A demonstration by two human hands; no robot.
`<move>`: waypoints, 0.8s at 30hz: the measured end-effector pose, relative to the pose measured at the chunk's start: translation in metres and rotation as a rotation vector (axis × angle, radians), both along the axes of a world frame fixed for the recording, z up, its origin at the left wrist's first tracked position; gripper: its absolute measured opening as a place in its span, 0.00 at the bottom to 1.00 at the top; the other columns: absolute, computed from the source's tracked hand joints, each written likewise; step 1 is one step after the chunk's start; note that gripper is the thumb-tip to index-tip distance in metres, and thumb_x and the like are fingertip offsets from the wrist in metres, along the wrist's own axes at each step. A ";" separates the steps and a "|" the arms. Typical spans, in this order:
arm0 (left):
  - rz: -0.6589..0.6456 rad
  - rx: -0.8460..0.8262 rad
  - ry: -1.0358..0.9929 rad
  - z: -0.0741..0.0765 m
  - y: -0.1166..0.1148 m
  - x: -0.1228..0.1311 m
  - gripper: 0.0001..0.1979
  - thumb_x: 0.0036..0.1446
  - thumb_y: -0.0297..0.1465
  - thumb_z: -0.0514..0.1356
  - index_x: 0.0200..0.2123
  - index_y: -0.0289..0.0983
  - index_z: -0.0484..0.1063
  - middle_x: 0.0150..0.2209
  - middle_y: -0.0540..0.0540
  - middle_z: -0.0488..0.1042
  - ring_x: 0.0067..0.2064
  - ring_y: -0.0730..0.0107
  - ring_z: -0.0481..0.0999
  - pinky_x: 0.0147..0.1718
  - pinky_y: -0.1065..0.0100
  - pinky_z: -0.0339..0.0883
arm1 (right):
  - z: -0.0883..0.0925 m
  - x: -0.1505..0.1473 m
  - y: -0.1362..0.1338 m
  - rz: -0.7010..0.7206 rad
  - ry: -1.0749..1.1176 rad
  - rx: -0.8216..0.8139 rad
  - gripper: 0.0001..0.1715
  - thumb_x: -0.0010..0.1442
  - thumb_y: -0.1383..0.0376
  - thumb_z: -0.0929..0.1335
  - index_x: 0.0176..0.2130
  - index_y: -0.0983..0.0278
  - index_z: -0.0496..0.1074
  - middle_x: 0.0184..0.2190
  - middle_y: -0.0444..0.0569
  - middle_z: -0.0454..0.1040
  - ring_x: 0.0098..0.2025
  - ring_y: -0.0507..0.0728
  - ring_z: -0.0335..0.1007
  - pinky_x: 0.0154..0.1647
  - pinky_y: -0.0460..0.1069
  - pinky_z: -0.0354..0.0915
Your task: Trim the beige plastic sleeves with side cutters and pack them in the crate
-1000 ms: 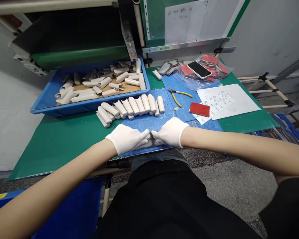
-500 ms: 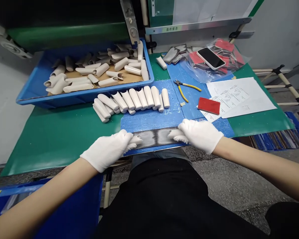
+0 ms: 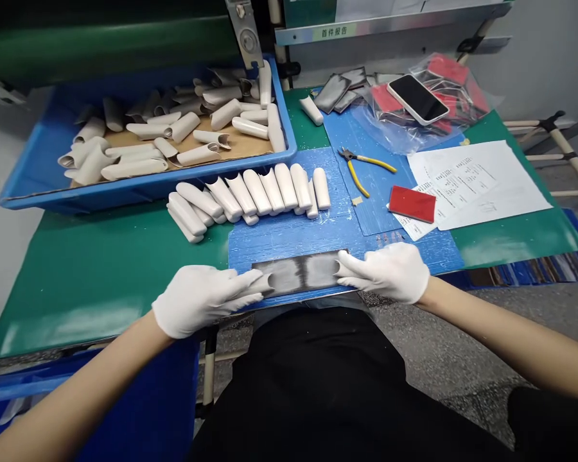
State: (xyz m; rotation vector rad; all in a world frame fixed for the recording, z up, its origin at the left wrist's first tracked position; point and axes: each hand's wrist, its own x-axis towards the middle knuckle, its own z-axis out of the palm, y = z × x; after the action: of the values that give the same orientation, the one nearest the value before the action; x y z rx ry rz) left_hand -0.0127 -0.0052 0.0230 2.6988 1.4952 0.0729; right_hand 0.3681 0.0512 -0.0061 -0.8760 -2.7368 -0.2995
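My left hand (image 3: 207, 295), in a white glove, is closed around a whitish curved plastic piece (image 3: 260, 284), whose scooped end points inward. My gloved right hand (image 3: 385, 273) grips a similar piece, mostly hidden by the fingers. Both pieces meet the ends of a dark grey sanding pad strip (image 3: 301, 273), worn pale in two patches, lying at the front edge on a blue sheet (image 3: 289, 237). Behind it, several whitish plastic pieces (image 3: 255, 192) lie side by side in a row.
A blue bin (image 3: 139, 192) of similar pieces stands at the back left. To the right lie yellow-handled cutting pliers (image 3: 359, 170), a red pad (image 3: 411, 204), printed papers (image 3: 491, 186), a phone (image 3: 418, 99) on a plastic bag (image 3: 390, 138), and worn grey pads (image 3: 332, 93).
My right hand has shifted right and slightly down, its fingers now stretched along the piece. The left hand's fingers have also straightened along its piece. The view has shifted a little.
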 end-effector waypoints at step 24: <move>-0.226 0.159 0.069 -0.013 0.014 0.014 0.26 0.74 0.53 0.53 0.56 0.43 0.79 0.23 0.48 0.75 0.23 0.68 0.66 0.29 0.63 0.47 | -0.003 -0.026 0.009 0.070 -0.036 0.031 0.36 0.74 0.36 0.59 0.60 0.54 0.77 0.22 0.44 0.77 0.22 0.52 0.62 0.30 0.54 0.38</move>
State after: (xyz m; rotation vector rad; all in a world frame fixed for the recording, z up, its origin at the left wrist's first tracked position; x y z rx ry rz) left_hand 0.0011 0.0087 0.0099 3.0070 1.2382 0.0929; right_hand 0.3423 0.0605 -0.0090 -0.7727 -2.7805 -0.3462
